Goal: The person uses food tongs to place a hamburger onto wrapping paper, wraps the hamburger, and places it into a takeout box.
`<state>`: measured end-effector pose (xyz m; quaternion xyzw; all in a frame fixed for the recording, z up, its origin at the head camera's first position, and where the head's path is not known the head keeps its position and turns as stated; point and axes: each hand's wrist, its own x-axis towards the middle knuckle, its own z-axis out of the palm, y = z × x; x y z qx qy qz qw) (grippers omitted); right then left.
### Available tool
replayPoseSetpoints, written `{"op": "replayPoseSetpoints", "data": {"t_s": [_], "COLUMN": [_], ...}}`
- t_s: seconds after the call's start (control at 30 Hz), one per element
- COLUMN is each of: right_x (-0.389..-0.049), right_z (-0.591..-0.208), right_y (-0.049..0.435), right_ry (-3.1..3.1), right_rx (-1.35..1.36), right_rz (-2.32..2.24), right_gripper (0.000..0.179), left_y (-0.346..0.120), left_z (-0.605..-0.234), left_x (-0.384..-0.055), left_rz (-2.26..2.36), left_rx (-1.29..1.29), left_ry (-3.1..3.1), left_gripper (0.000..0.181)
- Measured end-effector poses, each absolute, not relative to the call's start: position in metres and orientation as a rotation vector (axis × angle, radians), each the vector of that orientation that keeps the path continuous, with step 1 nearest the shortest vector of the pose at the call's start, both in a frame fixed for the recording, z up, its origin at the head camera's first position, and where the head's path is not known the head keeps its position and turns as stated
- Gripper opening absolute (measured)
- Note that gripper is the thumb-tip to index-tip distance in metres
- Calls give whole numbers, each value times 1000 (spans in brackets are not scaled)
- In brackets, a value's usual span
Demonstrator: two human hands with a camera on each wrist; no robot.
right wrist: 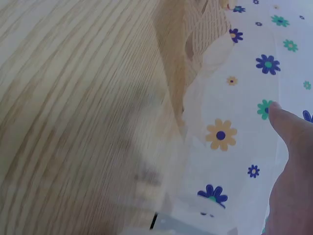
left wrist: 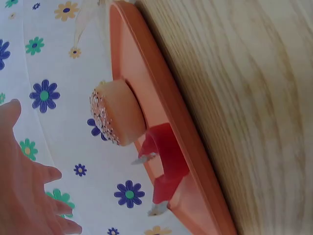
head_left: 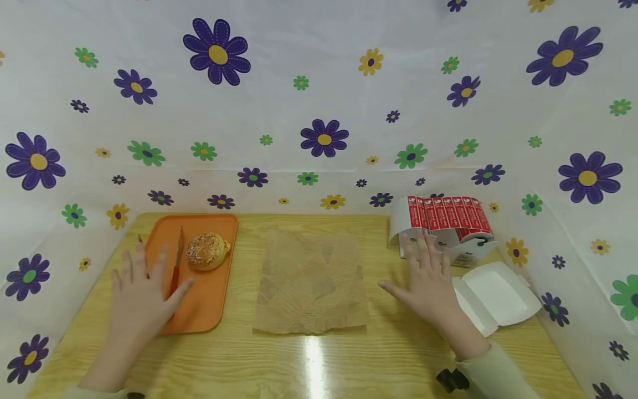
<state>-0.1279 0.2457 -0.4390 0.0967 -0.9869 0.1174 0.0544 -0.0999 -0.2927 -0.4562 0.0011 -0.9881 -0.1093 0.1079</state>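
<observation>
My left hand (head_left: 142, 302) is spread over the left part of an orange tray (head_left: 206, 318), its fingers straight and holding nothing. On the tray sits a seeded bun (head_left: 204, 252). Beside the bun lies what looks like a pair of tongs with red grips (left wrist: 168, 149) and metal tips; in the head view the hand covers part of it. My right hand (head_left: 431, 282) is also spread and grips nothing, with a white folding food box (head_left: 503, 293) next to it. Just beyond its fingertips stands a white and red cardboard carton (head_left: 448, 216). Between the hands lies a brown paper sheet (head_left: 313, 282).
The wooden table (head_left: 269, 366) carries everything. A white flowered curtain (head_left: 279, 100) rises behind it and along both sides. The food box lies with its lid folded back, near the right side of the curtain.
</observation>
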Motion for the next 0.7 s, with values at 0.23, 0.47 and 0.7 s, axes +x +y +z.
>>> {"op": "replayPoseSetpoints", "data": {"t_s": [0.23, 0.47, 0.7], "right_x": [-136, -143, -145], "right_z": [-441, -447, -459], "right_y": [218, 194, 176], "right_ry": [-2986, -3001, -2995], "right_rx": [371, 457, 547], "right_rz": [387, 404, 462], "right_gripper": [115, 113, 110], "left_y": [-304, -314, -320], "left_z": [-459, -464, -480], "left_x": [-97, -95, -95], "left_rz": [-493, -681, -827], "left_rx": [95, 217, 368], "left_ry": [-2854, -2805, -2778], "left_gripper": [89, 81, 77]}}
